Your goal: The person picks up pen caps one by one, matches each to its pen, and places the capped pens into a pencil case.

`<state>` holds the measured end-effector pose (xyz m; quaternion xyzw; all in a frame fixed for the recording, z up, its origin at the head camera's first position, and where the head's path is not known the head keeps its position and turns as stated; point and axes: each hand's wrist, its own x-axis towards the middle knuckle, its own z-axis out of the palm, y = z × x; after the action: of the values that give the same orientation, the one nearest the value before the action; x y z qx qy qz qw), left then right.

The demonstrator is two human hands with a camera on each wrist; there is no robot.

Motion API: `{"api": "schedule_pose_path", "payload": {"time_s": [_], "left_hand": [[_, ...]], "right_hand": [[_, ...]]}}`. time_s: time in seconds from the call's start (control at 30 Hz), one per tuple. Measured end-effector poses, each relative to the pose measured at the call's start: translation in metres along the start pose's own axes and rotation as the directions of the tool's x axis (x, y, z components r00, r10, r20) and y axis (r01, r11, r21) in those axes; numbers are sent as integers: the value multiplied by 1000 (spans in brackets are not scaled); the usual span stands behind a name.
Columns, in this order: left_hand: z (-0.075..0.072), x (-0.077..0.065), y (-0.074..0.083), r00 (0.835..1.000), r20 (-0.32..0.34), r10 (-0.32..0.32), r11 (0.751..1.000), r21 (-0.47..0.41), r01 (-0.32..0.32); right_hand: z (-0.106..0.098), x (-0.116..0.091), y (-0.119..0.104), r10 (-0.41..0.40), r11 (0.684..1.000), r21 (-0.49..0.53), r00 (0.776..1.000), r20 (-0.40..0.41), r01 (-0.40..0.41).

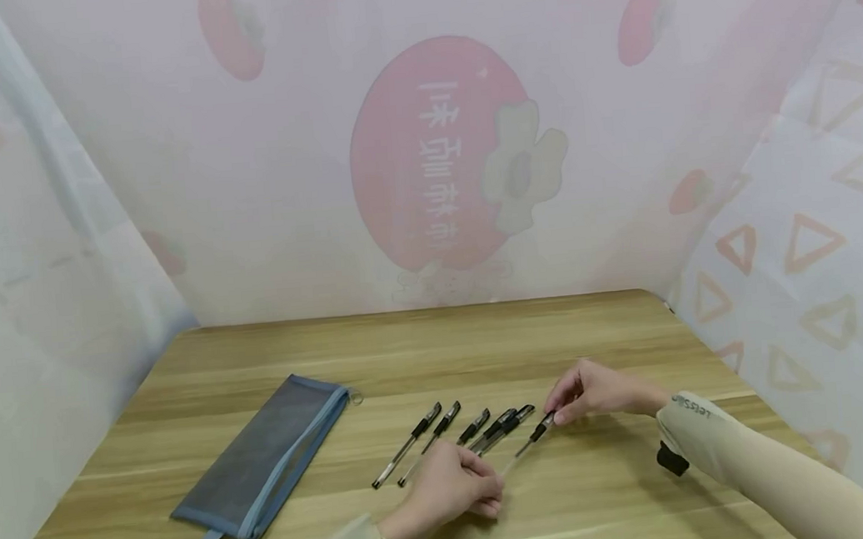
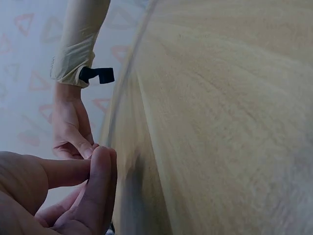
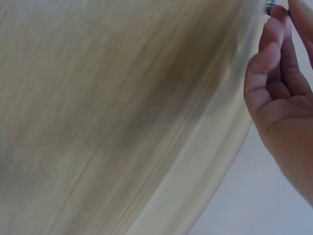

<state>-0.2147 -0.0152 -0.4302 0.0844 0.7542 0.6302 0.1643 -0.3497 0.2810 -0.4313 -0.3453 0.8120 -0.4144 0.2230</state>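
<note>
A black pen (image 1: 539, 431) with a clear barrel slants between my two hands. The right hand (image 1: 586, 391) pinches its black upper end between thumb and fingers. At the lower end, the thumb and fingertips of the left hand (image 1: 447, 485) come together around the barrel. The left wrist view shows that left hand (image 2: 73, 191) pinching, with the right hand (image 2: 72, 122) just beyond it. Several similar black pens (image 1: 425, 423) lie side by side on the table, some partly hidden behind the left hand. In the right wrist view, the right hand (image 3: 281, 93) has curled fingers near the upper edge.
A blue-grey mesh pencil case (image 1: 257, 457) with a zipper lies on the left of the wooden table (image 1: 406, 338). A small ring (image 1: 356, 398) hangs at its upper corner. Printed curtains stand behind and at both sides of the table.
</note>
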Motion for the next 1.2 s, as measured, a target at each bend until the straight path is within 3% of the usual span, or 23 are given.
{"api": "schedule_pose_path", "payload": {"time_s": [0.23,0.67,0.8,0.87,0.93,1.0,1.1,1.2], "left_hand": [[5,2,-8,999,-10,-49,999,-21,49],[2,7,-5,999,16,-42,999,31,41],[4,7,-6,998,19,-66,998,-5,66],[4,7,-8,998,25,-65,997,-29,66],[3,8,-9,998,41,-54,997,-53,56],[0,7,-10,997,59,-40,997,-65,44],[-5,6,-9,996,81,-25,996,-83,32],[-10,3,-8,997,82,-9,993,-113,18]], "right_hand": [[9,9,4,-32,998,-52,999,4,32],[10,14,-3,-7,987,-161,999,-43,0],[9,7,-9,44,993,-110,996,-72,-52],[7,2,-14,76,995,-57,989,-125,-83],[7,-2,-24,130,991,6,969,-212,-132],[11,-7,-36,187,982,91,930,-317,-166],[28,-10,-55,292,951,235,831,-473,-200],[54,-8,-73,383,911,364,726,-572,-193]]}}
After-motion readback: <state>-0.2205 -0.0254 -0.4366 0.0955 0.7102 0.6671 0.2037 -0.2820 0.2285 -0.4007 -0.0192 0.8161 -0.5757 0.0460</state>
